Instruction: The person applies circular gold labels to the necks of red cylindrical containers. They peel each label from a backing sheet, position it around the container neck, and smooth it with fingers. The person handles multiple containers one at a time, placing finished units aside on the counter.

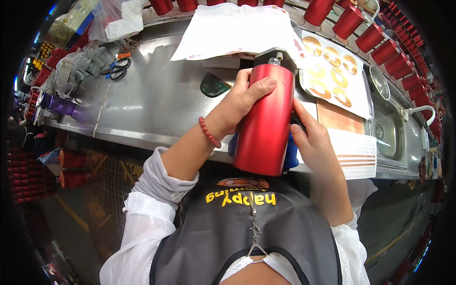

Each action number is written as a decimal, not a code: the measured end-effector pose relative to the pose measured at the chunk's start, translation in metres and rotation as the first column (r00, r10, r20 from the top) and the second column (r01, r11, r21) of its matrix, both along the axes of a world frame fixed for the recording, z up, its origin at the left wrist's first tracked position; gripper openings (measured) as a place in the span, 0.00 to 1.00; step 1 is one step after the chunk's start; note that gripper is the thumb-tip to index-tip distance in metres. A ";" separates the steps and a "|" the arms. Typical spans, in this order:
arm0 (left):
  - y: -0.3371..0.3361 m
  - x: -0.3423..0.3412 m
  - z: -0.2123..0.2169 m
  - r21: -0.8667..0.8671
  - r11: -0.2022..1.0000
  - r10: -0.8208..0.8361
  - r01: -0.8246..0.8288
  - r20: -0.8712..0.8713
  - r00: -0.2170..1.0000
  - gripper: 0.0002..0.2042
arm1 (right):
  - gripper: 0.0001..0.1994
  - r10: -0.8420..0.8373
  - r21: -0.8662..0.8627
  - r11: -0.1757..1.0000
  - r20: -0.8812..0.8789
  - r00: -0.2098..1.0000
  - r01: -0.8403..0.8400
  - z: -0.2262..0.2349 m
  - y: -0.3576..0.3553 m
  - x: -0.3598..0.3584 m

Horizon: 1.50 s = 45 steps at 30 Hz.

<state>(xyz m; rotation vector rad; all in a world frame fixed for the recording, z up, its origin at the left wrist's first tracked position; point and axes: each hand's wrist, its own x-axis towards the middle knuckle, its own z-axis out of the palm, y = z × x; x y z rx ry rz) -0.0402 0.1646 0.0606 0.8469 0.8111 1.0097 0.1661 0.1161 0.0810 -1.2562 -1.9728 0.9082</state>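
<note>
A red metallic cylinder [266, 123], apparently with a small clear fitting [274, 61] at its far end, lies tilted over the counter's front edge. My left hand [244, 97] grips it, with the thumb along its top and the fingers hidden on its far left side. At its right edge is my right hand [313, 140], thumb and forefinger bent toward each other with something dark partly showing between them. Blue material [290, 154] shows behind and below the cylinder. Left of it lies a dark green half-round piece [213, 85].
A sheet with gold ring-like decals [339, 78] lies at the right, beside a sink [392, 142]. A white cloth [232, 31] covers the back. Scissors [118, 69] and a purple bottle [57, 104] are at the left. More red cylinders [349, 23] line the back.
</note>
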 end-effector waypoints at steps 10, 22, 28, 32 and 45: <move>0.024 0.024 -0.017 0.076 0.995 0.075 -0.066 -0.123 0.990 0.40 | 0.25 -0.010 -0.132 0.991 -0.090 0.996 -0.002 -0.008 0.028 0.023; 0.028 0.030 -0.027 0.260 0.961 0.161 -0.092 -0.256 0.953 0.43 | 0.15 0.039 0.068 0.990 0.713 0.700 -0.125 0.002 0.198 0.031; 0.033 0.031 -0.031 0.222 0.971 0.131 -0.086 -0.194 0.972 0.43 | 0.16 -0.058 0.282 0.826 0.904 0.425 -0.488 -0.031 0.252 0.029; 0.034 0.031 -0.033 0.204 0.976 0.110 -0.076 -0.159 0.981 0.44 | 0.24 -0.140 0.250 0.911 0.936 0.325 -0.329 -0.039 0.302 0.017; 0.037 0.029 -0.042 0.233 0.970 0.098 -0.075 -0.089 0.991 0.43 | 0.16 -0.239 0.469 0.822 0.798 0.553 -0.323 -0.048 0.345 0.042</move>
